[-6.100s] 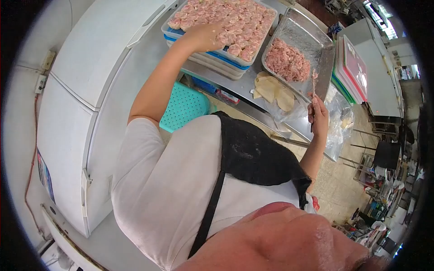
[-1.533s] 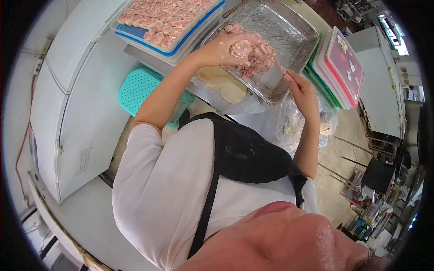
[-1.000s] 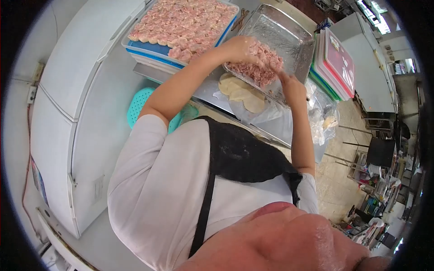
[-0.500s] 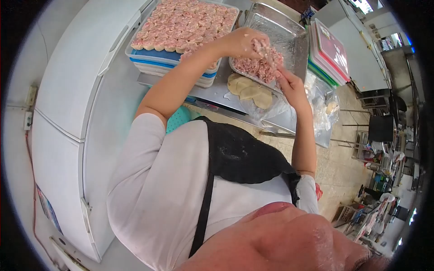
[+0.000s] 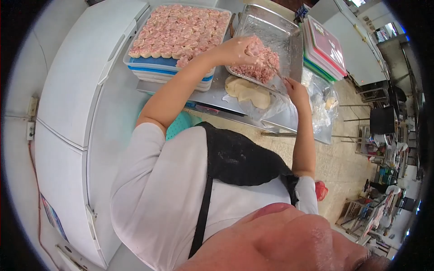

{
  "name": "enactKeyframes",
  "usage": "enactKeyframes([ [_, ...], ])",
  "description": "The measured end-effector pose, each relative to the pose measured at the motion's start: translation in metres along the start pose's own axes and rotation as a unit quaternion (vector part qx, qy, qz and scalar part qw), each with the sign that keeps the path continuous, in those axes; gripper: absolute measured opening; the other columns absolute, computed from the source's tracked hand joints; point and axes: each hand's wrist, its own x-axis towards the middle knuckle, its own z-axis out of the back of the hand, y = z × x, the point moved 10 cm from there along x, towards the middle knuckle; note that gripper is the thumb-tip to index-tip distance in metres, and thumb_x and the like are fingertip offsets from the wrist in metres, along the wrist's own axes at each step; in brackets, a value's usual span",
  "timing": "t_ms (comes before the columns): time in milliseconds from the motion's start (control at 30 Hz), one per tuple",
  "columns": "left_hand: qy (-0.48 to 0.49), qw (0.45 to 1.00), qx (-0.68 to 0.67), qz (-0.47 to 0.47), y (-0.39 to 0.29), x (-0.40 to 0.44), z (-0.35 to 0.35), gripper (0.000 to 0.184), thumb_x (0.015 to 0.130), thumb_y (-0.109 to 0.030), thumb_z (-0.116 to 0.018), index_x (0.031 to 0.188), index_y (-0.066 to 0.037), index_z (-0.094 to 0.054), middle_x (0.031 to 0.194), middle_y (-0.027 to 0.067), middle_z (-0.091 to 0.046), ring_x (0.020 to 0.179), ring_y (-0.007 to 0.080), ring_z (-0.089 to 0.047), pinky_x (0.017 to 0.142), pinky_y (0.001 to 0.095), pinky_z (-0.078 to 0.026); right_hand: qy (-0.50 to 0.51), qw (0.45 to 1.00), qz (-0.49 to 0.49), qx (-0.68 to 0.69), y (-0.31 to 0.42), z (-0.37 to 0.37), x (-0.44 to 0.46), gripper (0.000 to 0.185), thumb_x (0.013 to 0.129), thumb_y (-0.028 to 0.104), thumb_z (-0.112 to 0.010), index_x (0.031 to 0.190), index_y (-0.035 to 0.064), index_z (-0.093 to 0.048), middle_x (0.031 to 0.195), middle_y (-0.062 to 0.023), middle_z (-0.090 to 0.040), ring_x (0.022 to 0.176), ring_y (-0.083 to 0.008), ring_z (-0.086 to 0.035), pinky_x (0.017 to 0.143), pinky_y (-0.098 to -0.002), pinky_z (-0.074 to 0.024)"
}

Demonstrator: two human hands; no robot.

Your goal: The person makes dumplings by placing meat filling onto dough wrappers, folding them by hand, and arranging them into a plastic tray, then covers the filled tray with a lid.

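Observation:
My left hand (image 5: 236, 50) is closed round a round piece filled with pink minced meat (image 5: 254, 47), above the near left part of a metal pan (image 5: 288, 47). My right hand (image 5: 297, 91) grips a thin utensil (image 5: 276, 72), whose tip is at the mince (image 5: 260, 71) in the pan. Flat pale wrappers (image 5: 247, 91) lie on plastic just in front of the pan. To the left, rows of meat-topped pieces (image 5: 181, 29) fill most of a clear tray (image 5: 132, 55), with part of its blue base showing. My left forearm crosses the tray's near right corner.
Stacked coloured lids (image 5: 326, 45) stand right of the pan. A clear plastic bag (image 5: 322, 106) lies at the right end of the metal table (image 5: 212, 95). Below is a turquoise basket (image 5: 180, 124). A white fridge (image 5: 63, 131) stands on the left, and racks are at the far right.
My left hand has gone from the tray of filled pieces to above the mince and now holds a filled piece. My right hand has come nearer it with the utensil. The camera view has shifted.

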Motion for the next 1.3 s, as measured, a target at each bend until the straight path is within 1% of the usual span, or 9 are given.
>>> enactKeyframes([
  [133, 0.035, 0.996, -0.074, 0.035, -0.016, -0.017, 0.02, 0.045, 0.077, -0.027, -0.071, 0.118, -0.013, -0.058, 0.098, 0.0083, -0.064, 0.082, 0.0166, -0.061, 0.074, 0.0319, -0.049, -0.023, 0.968, -0.058, 0.242, -0.017, 0.011, -0.013, 0.032, 0.092, 0.027, -0.057, 0.113, 0.0037, -0.064, 0.088, -0.0093, -0.069, 0.08, -0.0195, -0.064, 0.073, -0.029, -0.0488],
  [167, 0.033, 0.994, -0.087, 0.06, -0.008, -0.021, 0.025, 0.042, 0.077, -0.026, -0.071, 0.115, -0.012, -0.059, 0.094, 0.009, -0.064, 0.082, 0.0163, -0.06, 0.073, 0.0313, -0.049, -0.062, 0.959, 0.007, 0.277, -0.021, 0.01, -0.009, 0.034, 0.092, 0.025, -0.059, 0.113, -0.0016, -0.063, 0.076, -0.0004, -0.062, 0.065, -0.007, -0.053, 0.059, -0.0217, -0.0432],
  [200, 0.029, 0.991, -0.101, 0.087, 0.001, -0.028, 0.032, 0.04, 0.078, -0.025, -0.07, 0.113, -0.01, -0.06, 0.089, 0.0097, -0.064, 0.081, 0.0161, -0.06, 0.071, 0.0307, -0.049, -0.044, 0.947, -0.024, 0.317, -0.022, 0.004, -0.008, 0.034, 0.092, 0.025, -0.059, 0.113, -0.0003, -0.063, 0.073, 0.0007, -0.06, 0.06, -0.0055, -0.05, 0.055, -0.0207, -0.04],
  [300, -0.127, 0.991, -0.005, -0.048, 0.012, -0.049, 0.086, 0.045, 0.076, -0.026, -0.071, 0.117, -0.011, -0.058, 0.087, 0.0084, -0.063, 0.078, 0.0166, -0.06, 0.069, 0.0317, -0.049, -0.004, 0.901, -0.087, 0.425, -0.013, -0.009, -0.019, 0.032, 0.093, 0.026, -0.059, 0.117, 0.0054, -0.063, 0.062, 0.0058, -0.05, 0.046, -0.0007, -0.036, 0.041, -0.0178, -0.0252],
  [400, -0.061, 0.991, 0.089, 0.077, 0.031, -0.086, 0.128, 0.048, 0.075, -0.029, -0.071, 0.116, -0.009, -0.058, 0.086, 0.0108, -0.063, 0.077, 0.0196, -0.059, 0.07, 0.0331, -0.049, 0.013, 0.879, -0.089, 0.468, 0.0, -0.015, -0.029, 0.032, 0.093, 0.026, -0.059, 0.118, 0.0057, -0.062, 0.062, 0.005, -0.051, 0.046, -0.0016, -0.038, 0.04, -0.0175, -0.026],
  [600, -0.171, 0.935, 0.309, -0.02, 0.055, -0.154, 0.164, 0.054, 0.074, -0.029, -0.069, 0.121, -0.007, -0.056, 0.092, 0.0171, -0.06, 0.083, 0.0315, -0.058, 0.076, 0.0408, -0.047, 0.013, 0.855, -0.092, 0.511, 0.008, -0.024, -0.035, 0.031, 0.095, 0.026, -0.055, 0.117, 0.0057, -0.062, 0.063, 0.0046, -0.047, 0.045, -0.0022, -0.035, 0.04, -0.0183, -0.0247],
  [733, -0.093, 0.961, 0.231, 0.118, 0.074, -0.159, 0.156, 0.072, 0.075, -0.029, -0.068, 0.137, -0.008, -0.039, 0.105, 0.0206, -0.059, 0.092, 0.0379, -0.057, 0.082, 0.0436, -0.046, 0.007, 0.847, -0.083, 0.525, 0.02, -0.023, -0.032, 0.03, 0.096, 0.025, -0.052, 0.116, 0.0053, -0.062, 0.064, 0.0053, -0.046, 0.045, -0.0025, -0.034, 0.041, -0.0179, -0.0251],
  [1100, -0.005, 0.963, 0.229, 0.144, 0.093, -0.149, 0.136, 0.073, 0.081, -0.024, -0.059, 0.145, -0.017, -0.026, 0.129, 0.0218, -0.051, 0.111, 0.0377, -0.053, 0.095, 0.0421, -0.043, 0.044, 0.867, -0.086, 0.489, 0.031, -0.011, -0.025, 0.033, 0.097, 0.029, -0.049, 0.116, 0.0047, -0.062, 0.065, 0.0062, -0.044, 0.049, -0.0028, -0.034, 0.044, -0.0194, -0.0253],
  [1300, -0.063, 0.965, 0.239, 0.087, 0.083, -0.161, 0.132, 0.063, 0.083, -0.014, -0.049, 0.143, -0.019, -0.031, 0.122, 0.0207, -0.056, 0.111, 0.037, -0.052, 0.094, 0.0436, -0.042, 0.034, 0.991, 0.074, 0.101, 0.011, 0.015, 0.01, 0.033, 0.095, 0.033, -0.049, 0.102, 0.0055, -0.066, 0.073, -0.0111, -0.061, 0.063, -0.0281, -0.058, 0.057, -0.0382, -0.0422],
])
